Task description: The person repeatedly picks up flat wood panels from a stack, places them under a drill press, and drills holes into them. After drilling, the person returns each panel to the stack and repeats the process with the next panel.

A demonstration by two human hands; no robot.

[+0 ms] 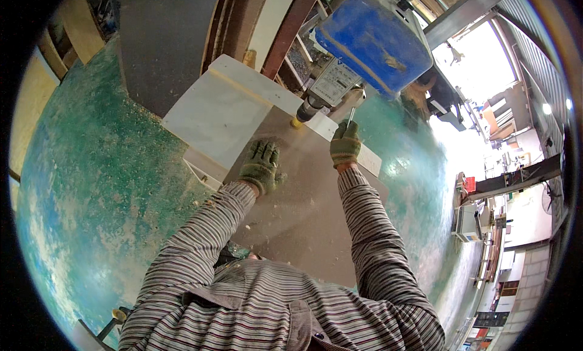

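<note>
My left hand [260,167], in a green work glove, lies flat on a brown panel [300,196] with its fingers stretched forward. My right hand [345,145], gloved likewise, is closed around a metal lever [352,113] of a drill press [371,42] with a blue housing. The dark chuck [310,108] points down at the panel's far edge, and a yellowish spot [296,123] shows right below it. Whether the bit touches the panel cannot be made out. Beneath the panel is a pale board [221,105] with a tan strip across it.
Wood dust and chips lie over the green floor [109,144] on the left. A large dark sheet [167,41] and framed panels [273,32] stand beyond the work surface. Far right are workbenches and a white cabinet [467,223].
</note>
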